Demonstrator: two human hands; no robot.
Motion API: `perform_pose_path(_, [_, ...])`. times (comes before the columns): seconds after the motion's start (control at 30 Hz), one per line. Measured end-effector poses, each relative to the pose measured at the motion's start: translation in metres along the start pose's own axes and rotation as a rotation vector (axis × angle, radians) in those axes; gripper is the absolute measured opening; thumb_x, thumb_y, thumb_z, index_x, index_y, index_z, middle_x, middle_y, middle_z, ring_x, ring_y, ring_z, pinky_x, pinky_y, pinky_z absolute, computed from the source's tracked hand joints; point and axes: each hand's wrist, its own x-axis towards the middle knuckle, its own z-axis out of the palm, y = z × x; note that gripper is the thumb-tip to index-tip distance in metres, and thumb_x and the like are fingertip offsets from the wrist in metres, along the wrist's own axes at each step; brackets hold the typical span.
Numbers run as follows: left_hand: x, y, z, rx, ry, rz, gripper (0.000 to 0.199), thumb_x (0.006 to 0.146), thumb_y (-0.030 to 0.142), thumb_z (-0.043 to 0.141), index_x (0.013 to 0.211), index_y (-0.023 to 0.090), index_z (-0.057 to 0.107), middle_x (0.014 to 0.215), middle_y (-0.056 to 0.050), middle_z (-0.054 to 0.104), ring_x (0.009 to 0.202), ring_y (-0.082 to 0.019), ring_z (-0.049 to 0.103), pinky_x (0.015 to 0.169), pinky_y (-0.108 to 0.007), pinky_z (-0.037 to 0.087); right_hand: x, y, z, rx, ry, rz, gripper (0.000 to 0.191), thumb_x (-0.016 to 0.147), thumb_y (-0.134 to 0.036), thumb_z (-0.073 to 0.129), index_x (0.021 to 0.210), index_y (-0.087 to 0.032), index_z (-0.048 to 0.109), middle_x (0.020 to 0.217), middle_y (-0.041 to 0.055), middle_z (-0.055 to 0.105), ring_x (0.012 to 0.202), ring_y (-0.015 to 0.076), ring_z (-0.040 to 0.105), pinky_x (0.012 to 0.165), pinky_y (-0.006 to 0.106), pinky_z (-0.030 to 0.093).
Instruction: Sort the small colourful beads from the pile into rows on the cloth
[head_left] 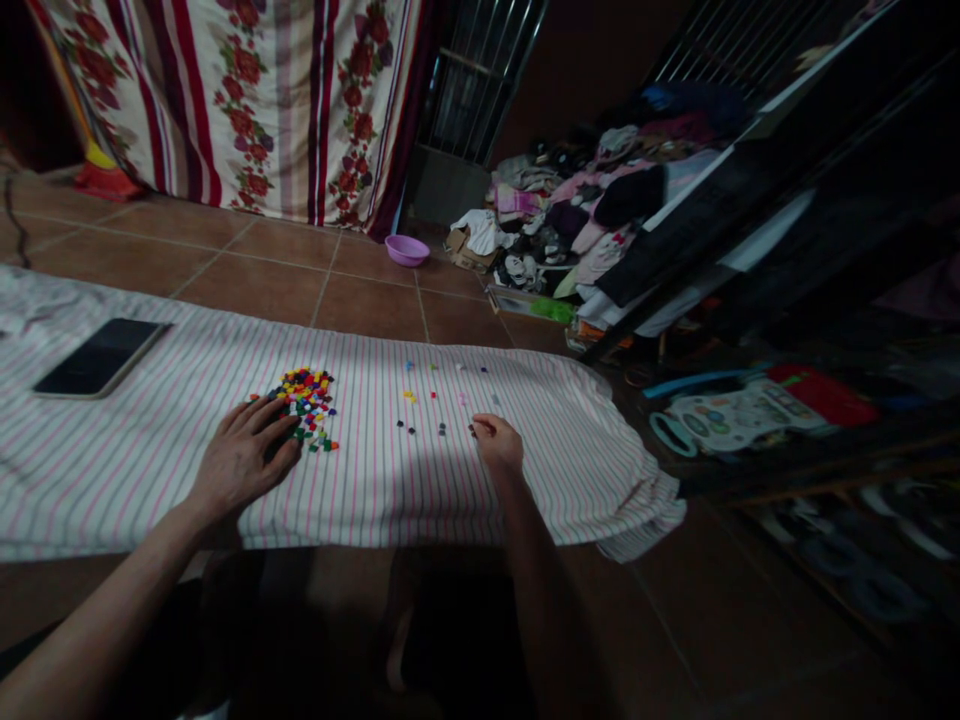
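Note:
My left hand [247, 450] lies flat, fingers stretched out, against the near left side of a pile of small multicoloured pieces [307, 390]. Its fingertips touch the pile's edge. Over the right part of the cloth, my right hand [500, 442] is closed in a pinch. Tiny dark pieces [472, 431] show right at its fingertips; whether one is between them is too small to tell. Small groups sorted by colour are spread nearby: yellow pieces [409, 396], a red piece [433, 395], pink pieces [462, 398], grey pieces [442, 430], black pieces [406, 428] and blue pieces [409, 366].
A striped cloth [360, 500] covers the low work surface. At its left lies a phone [101, 357]. Beyond, on the tiled floor [262, 280], are a purple basin [407, 250] and a heap of clothes [577, 210]. Dark shelving [787, 470] stands to the right.

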Motion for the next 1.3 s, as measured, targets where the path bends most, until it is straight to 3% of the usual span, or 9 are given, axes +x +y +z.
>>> perform_pose_path(0.3, [0.000,-0.001,0.000,0.006,-0.007,-0.002,0.036,0.089,0.044,0.046,0.108,0.026,0.068,0.131,-0.011,0.062,0.131,-0.034,0.049,0.109,-0.057,0.039,-0.003,-0.006,-0.004,-0.098,-0.047,-0.050,0.023,0.071,-0.032,0.055,0.081,-0.022,0.072,0.083,0.0049,0.072,0.075,0.0190,0.064,0.075,0.032,0.051])
perform_pose_path(0.43, [0.000,0.000,-0.001,-0.008,0.002,-0.008,0.034,0.088,0.043,0.047,0.109,0.029,0.068,0.131,-0.008,0.062,0.131,-0.033,0.049,0.109,-0.058,0.039,-0.004,-0.009,-0.005,-0.129,-0.091,-0.141,0.028,0.071,-0.030,0.054,0.089,-0.021,0.074,0.088,0.0056,0.071,0.078,0.0191,0.063,0.079,0.034,0.050])
perform_pose_path(0.53, [0.000,0.000,-0.001,-0.004,0.000,-0.007,0.033,0.088,0.043,0.047,0.110,0.029,0.068,0.131,-0.008,0.062,0.131,-0.032,0.049,0.110,-0.057,0.039,-0.003,-0.010,-0.005,-0.131,-0.123,-0.187,0.025,0.071,-0.024,0.052,0.084,-0.021,0.074,0.087,0.0058,0.071,0.079,0.0190,0.062,0.082,0.034,0.050])
perform_pose_path(0.73, [0.000,-0.001,0.001,-0.005,-0.002,-0.014,0.032,0.088,0.042,0.049,0.108,0.026,0.068,0.132,-0.010,0.061,0.131,-0.032,0.049,0.111,-0.056,0.038,-0.003,-0.010,-0.004,-0.151,-0.093,-0.152,0.020,0.070,-0.023,0.051,0.075,-0.022,0.071,0.081,0.0048,0.070,0.078,0.0192,0.062,0.079,0.034,0.050])
perform_pose_path(0.93, [-0.001,-0.004,0.002,0.005,-0.025,-0.037,0.039,0.088,0.046,0.047,0.112,0.024,0.069,0.136,-0.009,0.059,0.133,-0.031,0.048,0.111,-0.055,0.037,-0.002,-0.006,-0.005,-0.154,-0.097,-0.143,0.028,0.072,-0.031,0.051,0.085,-0.022,0.074,0.085,0.0064,0.071,0.078,0.0208,0.063,0.080,0.037,0.051])
perform_pose_path(1.03, [-0.001,-0.006,0.003,0.010,-0.021,-0.031,0.041,0.089,0.045,0.048,0.116,0.022,0.067,0.136,-0.011,0.059,0.133,-0.031,0.046,0.111,-0.054,0.037,-0.001,-0.008,-0.007,-0.158,-0.032,-0.183,0.033,0.076,-0.037,0.049,0.089,-0.020,0.074,0.092,0.0104,0.072,0.084,0.0237,0.064,0.085,0.041,0.050])
perform_pose_path(1.17, [-0.002,-0.009,0.004,-0.027,-0.008,-0.013,0.044,0.090,0.043,0.048,0.124,0.020,0.063,0.137,-0.012,0.057,0.136,-0.031,0.043,0.112,-0.053,0.036,-0.008,-0.022,-0.007,-0.127,0.115,-0.237,0.039,0.081,-0.041,0.044,0.091,-0.017,0.073,0.098,0.0156,0.071,0.095,0.0279,0.063,0.090,0.045,0.049])
perform_pose_path(1.23, [-0.004,-0.012,0.005,-0.053,-0.001,-0.011,0.046,0.090,0.043,0.049,0.128,0.019,0.060,0.140,-0.013,0.055,0.138,-0.032,0.040,0.113,-0.053,0.037,-0.016,-0.037,-0.002,-0.077,0.096,-0.278,0.038,0.083,-0.039,0.043,0.092,-0.017,0.073,0.098,0.0153,0.071,0.094,0.0271,0.064,0.087,0.044,0.051])
perform_pose_path(1.3, [-0.006,-0.015,0.006,-0.075,0.008,-0.019,0.051,0.089,0.044,0.050,0.132,0.018,0.056,0.142,-0.015,0.051,0.141,-0.033,0.036,0.112,-0.053,0.038,-0.028,-0.057,0.006,-0.015,-0.005,-0.343,0.035,0.085,-0.037,0.044,0.093,-0.018,0.072,0.098,0.0136,0.071,0.093,0.0252,0.065,0.085,0.041,0.053])
